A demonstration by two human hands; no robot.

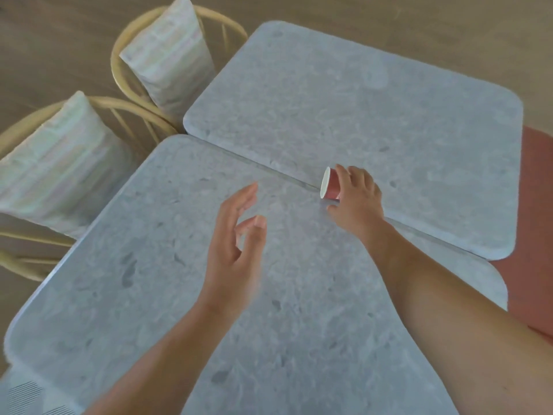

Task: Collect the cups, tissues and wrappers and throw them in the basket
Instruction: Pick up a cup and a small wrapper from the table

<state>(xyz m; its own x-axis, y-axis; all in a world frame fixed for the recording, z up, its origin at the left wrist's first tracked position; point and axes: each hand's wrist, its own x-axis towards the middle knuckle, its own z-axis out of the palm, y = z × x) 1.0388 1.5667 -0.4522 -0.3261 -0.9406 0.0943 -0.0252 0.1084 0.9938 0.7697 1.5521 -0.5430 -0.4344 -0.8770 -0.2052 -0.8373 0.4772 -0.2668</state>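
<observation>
Over the near table [134,310] the left hand [236,238] hovers, fingers loosely spread and holding nothing. Farther out, at the seam with the second table [389,94], the right hand [357,199] curls its fingers [341,172] round a red cup [331,187] lying on its side. No tissues, wrappers or basket show, so I judge this a late pickup, with the throwing away not yet done

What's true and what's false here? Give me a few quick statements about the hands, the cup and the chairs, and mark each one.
1. The right hand grips the red cup. True.
2. The cup stands upright. False: it is tipped on its side, mouth toward the left.
3. The left hand holds a tissue. False: it is open and holds nothing.
4. Two cushioned chairs stand left of the tables. True.
</observation>
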